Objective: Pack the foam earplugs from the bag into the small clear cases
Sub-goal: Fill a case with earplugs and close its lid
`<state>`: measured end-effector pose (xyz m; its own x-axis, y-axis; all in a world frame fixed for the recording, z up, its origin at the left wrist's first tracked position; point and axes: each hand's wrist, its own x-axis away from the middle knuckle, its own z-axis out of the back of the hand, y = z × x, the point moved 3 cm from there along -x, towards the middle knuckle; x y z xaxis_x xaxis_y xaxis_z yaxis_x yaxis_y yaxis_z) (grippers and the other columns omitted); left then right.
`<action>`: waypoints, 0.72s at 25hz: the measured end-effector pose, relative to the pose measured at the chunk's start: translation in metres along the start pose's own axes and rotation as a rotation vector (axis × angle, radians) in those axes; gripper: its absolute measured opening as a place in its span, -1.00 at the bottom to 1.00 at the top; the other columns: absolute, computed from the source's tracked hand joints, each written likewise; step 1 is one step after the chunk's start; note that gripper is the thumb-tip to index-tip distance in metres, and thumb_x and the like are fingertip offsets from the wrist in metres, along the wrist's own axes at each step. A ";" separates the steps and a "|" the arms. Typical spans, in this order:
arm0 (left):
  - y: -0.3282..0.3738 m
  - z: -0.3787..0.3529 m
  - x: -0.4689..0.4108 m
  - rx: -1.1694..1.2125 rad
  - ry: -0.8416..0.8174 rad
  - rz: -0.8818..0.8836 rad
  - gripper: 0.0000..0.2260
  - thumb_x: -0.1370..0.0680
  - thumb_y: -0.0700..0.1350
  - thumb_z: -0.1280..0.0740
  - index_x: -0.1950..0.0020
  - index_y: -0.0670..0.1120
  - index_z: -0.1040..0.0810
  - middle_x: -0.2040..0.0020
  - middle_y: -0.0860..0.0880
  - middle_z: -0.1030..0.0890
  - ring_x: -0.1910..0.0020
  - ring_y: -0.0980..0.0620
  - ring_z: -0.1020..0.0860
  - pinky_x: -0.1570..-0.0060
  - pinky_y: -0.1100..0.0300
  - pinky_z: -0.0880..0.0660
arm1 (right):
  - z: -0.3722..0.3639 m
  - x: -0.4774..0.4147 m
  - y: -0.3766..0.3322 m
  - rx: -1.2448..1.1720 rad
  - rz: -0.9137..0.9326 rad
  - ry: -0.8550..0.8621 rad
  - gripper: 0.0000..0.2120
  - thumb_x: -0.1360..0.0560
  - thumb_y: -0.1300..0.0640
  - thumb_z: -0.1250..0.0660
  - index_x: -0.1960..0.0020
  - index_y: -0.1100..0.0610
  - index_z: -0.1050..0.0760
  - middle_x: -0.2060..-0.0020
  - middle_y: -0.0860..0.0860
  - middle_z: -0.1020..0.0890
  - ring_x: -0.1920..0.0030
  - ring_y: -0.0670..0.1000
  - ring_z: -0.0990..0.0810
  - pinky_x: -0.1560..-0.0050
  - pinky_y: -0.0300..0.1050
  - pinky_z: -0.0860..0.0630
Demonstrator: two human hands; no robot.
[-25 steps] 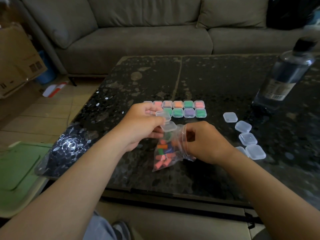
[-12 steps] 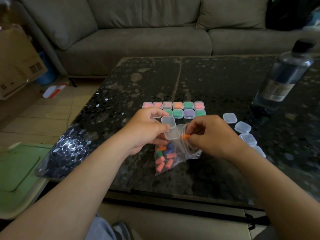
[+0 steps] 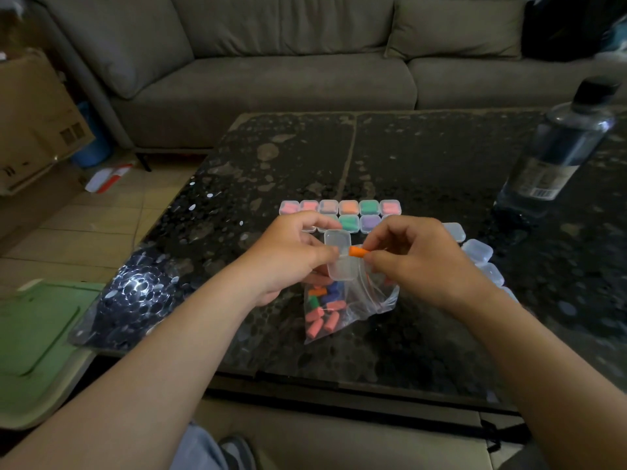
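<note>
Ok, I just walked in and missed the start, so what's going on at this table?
A person is packing foam earplugs into small clear cases. The left hand holds an open case above the bag of earplugs on the table, while the right hand pinches an orange earplug right at the case. Filled cases sit in rows behind the hands; empty cases wait to the right.

the open case (image 3: 341,256) is smooth, frosted-clear plastic, the orange earplug (image 3: 359,251) is matt, soft-looking foam, and the bag (image 3: 366,300) is thin clear plastic film, creased and shiny along its folds. the table (image 3: 424,157) has a dark, speckled, stone-like top polished to a gloss that throws back bright spots of light, and the bottle (image 3: 556,154) is smooth see-through plastic. the sofa (image 3: 288,76) is matt woven cloth and the box (image 3: 34,106) is plain brown cardboard.
</note>
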<state>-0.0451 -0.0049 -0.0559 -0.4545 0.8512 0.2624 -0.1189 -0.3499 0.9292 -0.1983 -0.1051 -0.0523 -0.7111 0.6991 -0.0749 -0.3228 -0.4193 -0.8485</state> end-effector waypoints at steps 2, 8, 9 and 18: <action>0.001 -0.001 0.000 -0.002 0.005 -0.013 -0.76 -0.58 -0.32 -0.38 -0.12 0.01 -0.61 0.11 -0.26 -0.70 0.14 -0.16 -0.69 0.06 -0.11 -0.67 | -0.006 0.000 0.000 0.002 0.015 -0.020 -0.90 -0.44 0.17 -0.51 0.17 0.00 -0.65 0.26 -0.08 -0.67 0.22 -0.08 -0.64 0.15 -0.07 -0.65; 0.001 -0.002 -0.001 0.026 0.004 -0.041 -0.79 -0.59 -0.27 -0.38 -0.12 0.02 -0.62 0.07 -0.29 -0.70 0.08 -0.28 -0.69 -0.04 -0.15 -0.61 | -0.010 0.000 0.001 -0.005 0.028 -0.020 -0.94 -0.43 0.09 -0.52 0.13 0.03 -0.67 0.27 -0.09 -0.67 0.26 -0.13 -0.63 0.21 -0.22 -0.59; 0.001 -0.003 -0.001 0.047 -0.006 -0.040 -0.79 -0.58 -0.28 -0.38 -0.13 0.00 -0.61 0.09 -0.28 -0.70 0.10 -0.26 -0.68 -0.03 -0.14 -0.61 | -0.010 0.000 0.001 -0.004 0.027 -0.021 -0.95 -0.43 0.09 -0.52 0.13 0.02 -0.67 0.27 -0.09 -0.67 0.25 -0.14 -0.63 0.21 -0.23 -0.58; 0.002 -0.002 0.002 0.084 -0.035 -0.007 -0.65 -0.50 -0.37 -0.46 -0.22 -0.06 -0.57 0.26 -0.13 -0.67 0.23 -0.07 -0.67 0.18 0.01 -0.63 | -0.010 0.002 -0.002 0.039 -0.008 -0.012 -0.90 -0.50 0.19 -0.45 0.12 -0.01 -0.64 0.24 -0.11 -0.66 0.20 -0.12 -0.64 0.18 -0.18 -0.63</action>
<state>-0.0476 -0.0051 -0.0537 -0.4227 0.8671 0.2634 -0.0467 -0.3111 0.9492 -0.1929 -0.0970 -0.0558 -0.7155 0.6959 -0.0618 -0.3523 -0.4358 -0.8282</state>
